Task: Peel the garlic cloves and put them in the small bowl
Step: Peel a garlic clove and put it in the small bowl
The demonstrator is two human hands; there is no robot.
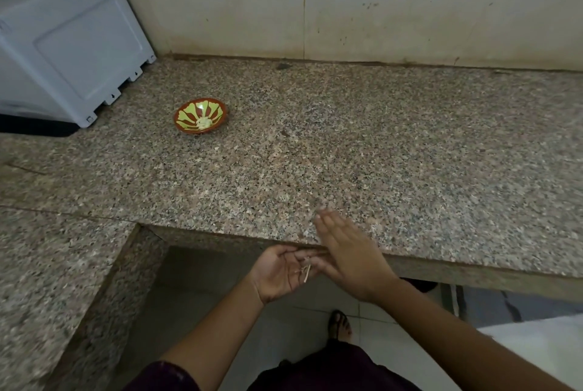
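The bowl (200, 116), red-brown with green petal marks, is set on the speckled granite counter (347, 154), well back from the front edge and near a grey appliance (69, 43) at the far left. A small pale heap of peeled cloves (204, 123) is seen lying in the bowl, toward its near side.

The left hand (280, 274) is held palm up just below the counter's front edge, its fingers loosely curled into a cup. A few thin, straw-coloured scraps of skin (305, 272) are seen resting on its fingers; whether a clove is held there too cannot be told. The right hand (347, 251) is held flat and open, fingers straight and together, laid across the counter edge with its fingertips over the granite and its lower edge touching the fingers of the left hand. Nothing is gripped by it. Its outline is blurred.

Below the hands, a tiled floor (372, 334) and one sandalled foot (339, 326) are visible, along with dark clothing (331, 368).
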